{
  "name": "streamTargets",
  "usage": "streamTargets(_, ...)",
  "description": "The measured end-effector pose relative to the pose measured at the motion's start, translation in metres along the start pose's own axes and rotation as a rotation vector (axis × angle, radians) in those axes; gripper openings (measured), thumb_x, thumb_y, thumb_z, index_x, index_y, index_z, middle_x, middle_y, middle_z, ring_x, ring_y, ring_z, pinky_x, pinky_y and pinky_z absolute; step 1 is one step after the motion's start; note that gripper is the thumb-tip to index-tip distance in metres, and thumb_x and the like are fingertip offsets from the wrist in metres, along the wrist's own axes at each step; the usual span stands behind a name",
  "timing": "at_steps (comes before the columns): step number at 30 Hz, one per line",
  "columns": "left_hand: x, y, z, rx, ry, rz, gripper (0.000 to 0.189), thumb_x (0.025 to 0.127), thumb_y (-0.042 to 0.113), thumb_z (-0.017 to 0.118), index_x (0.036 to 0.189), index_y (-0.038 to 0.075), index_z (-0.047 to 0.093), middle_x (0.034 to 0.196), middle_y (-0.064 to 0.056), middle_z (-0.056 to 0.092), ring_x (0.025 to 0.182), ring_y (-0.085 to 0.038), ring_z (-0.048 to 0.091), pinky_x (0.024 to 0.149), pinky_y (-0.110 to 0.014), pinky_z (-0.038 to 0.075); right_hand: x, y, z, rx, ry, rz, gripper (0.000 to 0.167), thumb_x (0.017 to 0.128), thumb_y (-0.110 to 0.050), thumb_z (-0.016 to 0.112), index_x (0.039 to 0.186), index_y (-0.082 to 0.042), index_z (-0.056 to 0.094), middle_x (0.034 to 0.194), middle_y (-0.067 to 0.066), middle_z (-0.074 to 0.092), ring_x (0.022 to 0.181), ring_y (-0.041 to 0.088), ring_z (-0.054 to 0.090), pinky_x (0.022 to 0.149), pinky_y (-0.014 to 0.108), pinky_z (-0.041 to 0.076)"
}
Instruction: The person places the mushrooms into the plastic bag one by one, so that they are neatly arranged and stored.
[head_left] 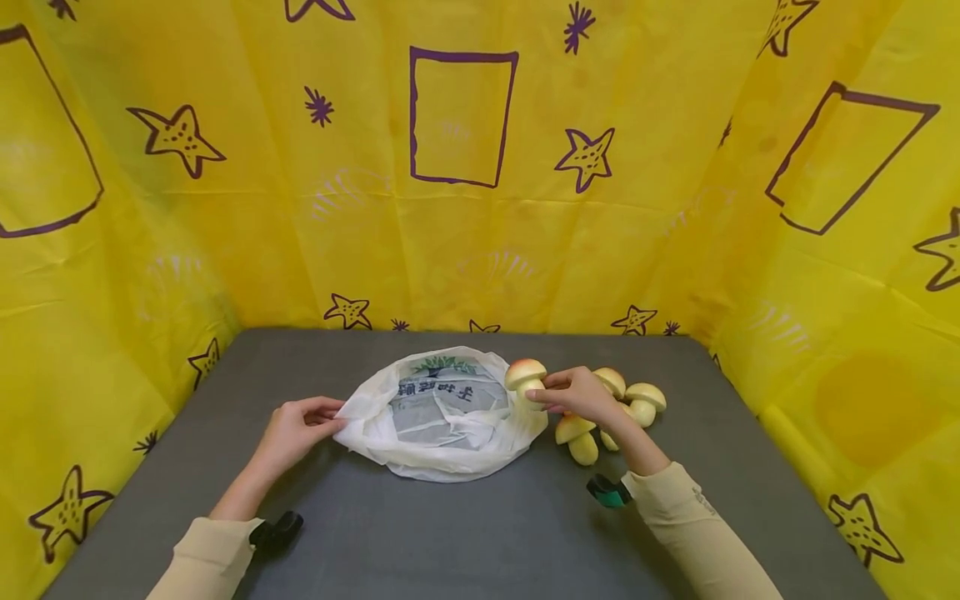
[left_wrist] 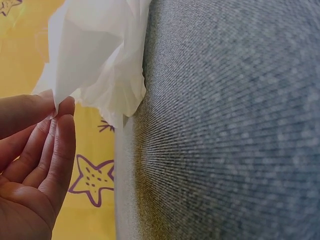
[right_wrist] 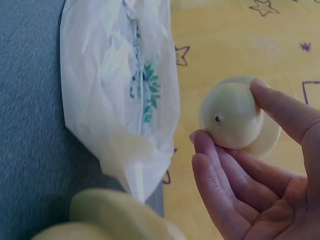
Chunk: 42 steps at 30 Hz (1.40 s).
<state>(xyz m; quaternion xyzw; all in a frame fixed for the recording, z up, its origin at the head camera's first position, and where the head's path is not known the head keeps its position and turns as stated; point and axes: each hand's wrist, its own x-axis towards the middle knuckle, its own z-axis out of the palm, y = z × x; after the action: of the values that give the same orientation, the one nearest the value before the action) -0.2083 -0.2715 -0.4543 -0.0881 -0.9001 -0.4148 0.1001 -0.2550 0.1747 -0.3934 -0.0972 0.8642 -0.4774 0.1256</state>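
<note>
A white plastic bag (head_left: 442, 462) with green print lies on the dark table, its mouth spread wide. My left hand (head_left: 298, 429) pinches the bag's left edge between thumb and fingers; the left wrist view shows the thin film (left_wrist: 85, 55) caught at the fingertips. With thumb and fingers my right hand (head_left: 581, 396) grips a toy mushroom (head_left: 525, 373) by its stem, cap up, at the bag's right rim. The right wrist view shows the held mushroom's stem end (right_wrist: 232, 117) with a small dark spot. Whether the mushroom touches the bag I cannot tell.
Several more toy mushrooms (head_left: 645, 402) lie to the right of the bag, beneath and beside my right hand, one (head_left: 581, 442) nearer the front. A yellow cloth (head_left: 465, 233) with purple drawings hangs behind and at both sides of the grey table (head_left: 450, 542).
</note>
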Motion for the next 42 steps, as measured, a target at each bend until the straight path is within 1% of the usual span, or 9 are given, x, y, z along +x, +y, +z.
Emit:
streamTargets(3, 0.000, 0.000, -0.002, 0.010, 0.002, -0.004, 0.027, 0.080, 0.020, 0.077, 0.102, 0.007, 0.072, 0.092, -0.009, 0.072, 0.073, -0.004, 0.065, 0.065, -0.018, 0.053, 0.006, -0.004, 0.006, 0.006, -0.006, -0.005, 0.055, 0.080, -0.040, 0.074, 0.114, 0.003, 0.065, 0.105, 0.018, 0.070, 0.085, 0.031, 0.070, 0.078, 0.044, 0.056)
streamTargets(8, 0.001, 0.000, -0.004, 0.012, 0.004, -0.006, 0.027, 0.080, 0.019, 0.077, 0.103, 0.007, 0.072, 0.093, -0.009, 0.072, 0.074, -0.004, 0.065, 0.066, -0.018, 0.053, 0.018, -0.011, 0.016, 0.021, -0.008, 0.005, 0.057, 0.077, -0.042, 0.077, 0.113, 0.001, 0.066, 0.105, 0.015, 0.070, 0.085, 0.030, 0.071, 0.077, 0.040, 0.056)
streamTargets(13, 0.003, 0.002, -0.005, 0.012, 0.000, -0.019, 0.027, 0.081, 0.020, 0.076, 0.104, 0.007, 0.071, 0.094, -0.010, 0.072, 0.075, -0.007, 0.065, 0.066, -0.018, 0.052, 0.027, -0.024, 0.025, 0.039, -0.031, 0.011, 0.059, 0.078, -0.038, 0.076, 0.118, 0.004, 0.063, 0.108, 0.018, 0.069, 0.088, 0.033, 0.070, 0.079, 0.041, 0.056)
streamTargets(19, 0.002, 0.001, -0.005, 0.015, 0.003, -0.017, 0.027, 0.081, 0.021, 0.076, 0.103, 0.007, 0.071, 0.093, -0.010, 0.072, 0.074, -0.007, 0.065, 0.066, -0.018, 0.052, 0.036, -0.034, 0.036, 0.048, -0.049, 0.015, 0.051, 0.080, -0.033, 0.076, 0.114, 0.003, 0.066, 0.100, 0.016, 0.071, 0.089, 0.034, 0.069, 0.079, 0.042, 0.055)
streamTargets(24, -0.001, -0.001, -0.005, 0.010, 0.005, -0.014, 0.027, 0.080, 0.020, 0.076, 0.103, 0.007, 0.072, 0.092, -0.009, 0.072, 0.073, -0.004, 0.064, 0.065, -0.018, 0.052, 0.044, -0.038, 0.046, 0.024, -0.062, 0.043, 0.048, 0.077, -0.036, 0.078, 0.109, -0.001, 0.069, 0.093, 0.011, 0.072, 0.086, 0.032, 0.070, 0.078, 0.042, 0.056)
streamTargets(28, -0.002, -0.002, -0.004, 0.004, 0.005, -0.010, 0.027, 0.080, 0.020, 0.077, 0.103, 0.006, 0.072, 0.092, -0.009, 0.072, 0.073, -0.003, 0.064, 0.065, -0.018, 0.052, 0.049, -0.043, 0.052, 0.009, -0.072, 0.064, 0.047, 0.077, -0.036, 0.078, 0.107, -0.001, 0.070, 0.092, 0.011, 0.072, 0.086, 0.031, 0.070, 0.078, 0.042, 0.056)
streamTargets(32, -0.001, -0.002, -0.003, -0.002, 0.011, -0.004, 0.026, 0.080, 0.019, 0.077, 0.102, 0.007, 0.072, 0.091, -0.009, 0.072, 0.072, -0.003, 0.063, 0.065, -0.018, 0.052, 0.054, -0.048, 0.057, 0.035, -0.086, 0.079, 0.047, 0.077, -0.034, 0.078, 0.107, 0.001, 0.069, 0.092, 0.013, 0.071, 0.087, 0.033, 0.070, 0.080, 0.045, 0.054)
streamTargets(38, -0.001, -0.002, -0.002, -0.010, 0.001, -0.017, 0.026, 0.080, 0.020, 0.076, 0.102, 0.007, 0.072, 0.092, -0.009, 0.072, 0.073, -0.004, 0.064, 0.065, -0.018, 0.053, 0.064, -0.049, 0.067, 0.064, -0.079, 0.103, 0.040, 0.075, -0.035, 0.080, 0.093, -0.001, 0.072, 0.082, 0.011, 0.071, 0.086, 0.033, 0.070, 0.081, 0.045, 0.054)
streamTargets(42, -0.001, -0.002, -0.003, -0.013, -0.002, -0.024, 0.027, 0.080, 0.020, 0.076, 0.103, 0.007, 0.071, 0.092, -0.009, 0.072, 0.073, -0.005, 0.064, 0.065, -0.018, 0.053, 0.070, -0.050, 0.072, 0.079, -0.068, 0.125, 0.037, 0.075, -0.035, 0.080, 0.089, -0.002, 0.073, 0.079, 0.010, 0.071, 0.087, 0.033, 0.070, 0.081, 0.044, 0.054)
